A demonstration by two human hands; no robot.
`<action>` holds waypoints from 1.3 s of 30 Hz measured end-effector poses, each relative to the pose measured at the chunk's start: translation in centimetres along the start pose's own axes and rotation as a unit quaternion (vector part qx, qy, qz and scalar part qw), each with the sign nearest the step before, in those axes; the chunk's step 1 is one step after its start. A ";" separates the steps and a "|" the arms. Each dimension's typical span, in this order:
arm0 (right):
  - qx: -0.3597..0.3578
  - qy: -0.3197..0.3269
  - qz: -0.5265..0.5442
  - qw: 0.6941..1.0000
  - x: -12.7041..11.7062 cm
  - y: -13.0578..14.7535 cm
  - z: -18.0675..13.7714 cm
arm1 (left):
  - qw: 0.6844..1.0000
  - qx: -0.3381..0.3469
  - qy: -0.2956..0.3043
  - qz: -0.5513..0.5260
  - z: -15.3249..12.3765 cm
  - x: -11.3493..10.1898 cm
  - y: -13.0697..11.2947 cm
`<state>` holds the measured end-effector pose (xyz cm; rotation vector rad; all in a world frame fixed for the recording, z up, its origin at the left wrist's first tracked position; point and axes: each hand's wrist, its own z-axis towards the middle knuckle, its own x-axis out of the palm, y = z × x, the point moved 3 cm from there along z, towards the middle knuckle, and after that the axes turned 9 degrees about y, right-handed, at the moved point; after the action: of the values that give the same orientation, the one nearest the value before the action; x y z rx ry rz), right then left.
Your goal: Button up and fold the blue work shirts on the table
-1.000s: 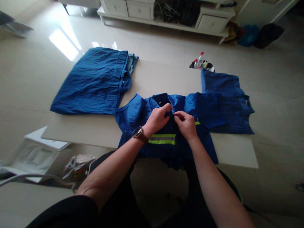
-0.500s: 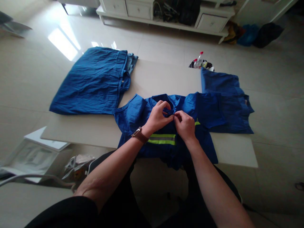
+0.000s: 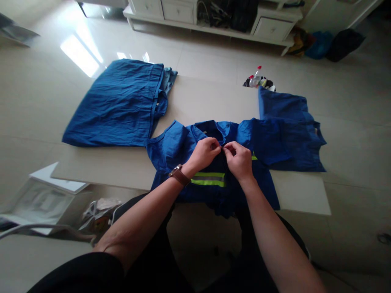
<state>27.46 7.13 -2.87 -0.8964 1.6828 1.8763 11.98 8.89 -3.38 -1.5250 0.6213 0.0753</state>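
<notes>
A blue work jacket [image 3: 171,142] with a yellow-green and grey reflective strip [image 3: 209,179] lies across the table in front of me, its collar at the far side. My left hand [image 3: 207,152], with a brown-strapped watch on the wrist, pinches the jacket's front edge just below the collar. Close beside it, my right hand [image 3: 238,160] pinches the same front opening between thumb and forefinger. The fingertips of both hands nearly meet. Whatever small part lies between them, such as a fastener, is hidden.
Folded blue garments [image 3: 119,103] are stacked on the left of the table [image 3: 100,171]. More folded blue clothing [image 3: 302,142] lies on the right, partly under the jacket's sleeve. Bottles with red caps [image 3: 255,79] stand behind the table. A white cabinet [image 3: 180,14] is farther back.
The fingers of my left hand have curled in and lowered to a pinch, uncovering the collar opening. My right hand stays almost in place.
</notes>
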 end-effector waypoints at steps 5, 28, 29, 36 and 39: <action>0.084 0.013 0.222 0.971 0.2 -1.2 0.7 | 1.000 0.002 0.004 -0.027 0.1 -0.1 0.1; 0.202 0.052 0.377 0.902 0.4 -3.0 0.8 | 0.986 0.034 -0.049 0.158 0.1 -2.3 1.5; 0.196 0.049 0.361 0.911 0.3 -3.2 0.8 | 0.982 0.013 -0.061 0.176 0.1 -3.0 1.9; 0.058 -0.005 -0.041 0.997 -2.4 -4.9 0.2 | 0.937 -0.099 -0.040 0.331 -1.2 -7.1 5.7; 0.069 0.046 -0.189 0.979 -2.8 -6.6 -0.6 | 0.924 -0.119 -0.037 0.363 -1.9 -7.8 6.4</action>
<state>34.14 7.69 -5.37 -1.1647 1.5417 1.4690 2.03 10.16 -5.74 -1.4379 1.1219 0.7953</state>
